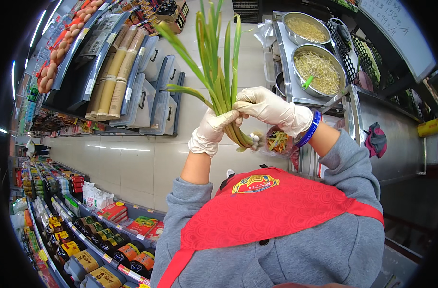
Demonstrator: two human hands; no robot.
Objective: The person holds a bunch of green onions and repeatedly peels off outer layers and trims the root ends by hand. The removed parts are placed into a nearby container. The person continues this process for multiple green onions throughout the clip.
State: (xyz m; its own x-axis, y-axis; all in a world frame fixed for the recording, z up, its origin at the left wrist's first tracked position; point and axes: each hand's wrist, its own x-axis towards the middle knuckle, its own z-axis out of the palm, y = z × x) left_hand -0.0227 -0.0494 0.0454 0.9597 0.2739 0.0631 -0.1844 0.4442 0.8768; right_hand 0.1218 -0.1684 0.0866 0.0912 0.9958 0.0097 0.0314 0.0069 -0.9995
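Note:
My left hand (212,130), in a white glove, is closed around the stalks of a bunch of green garlic or scallions (219,81). Its long leaves fan upward and away from me, some with yellowed tips. The white root ends (255,139) curve out below, towards the right. Right beside it, my right hand (276,109), also gloved and with a blue band at the wrist, pinches at the bunch just above the left hand; its fingertips partly hide what they grip. Beneath my right wrist is a container of green and orange vegetable scraps (277,141).
Two steel bowls of sprouts, one nearer (318,72) with a green-handled utensil (307,82), stand on a metal rack at right. A steel counter (395,144) bears a cap (375,140). Shelves (143,93) stand left; bottles (127,253) line the lower-left shelf. A person (35,148) is far off.

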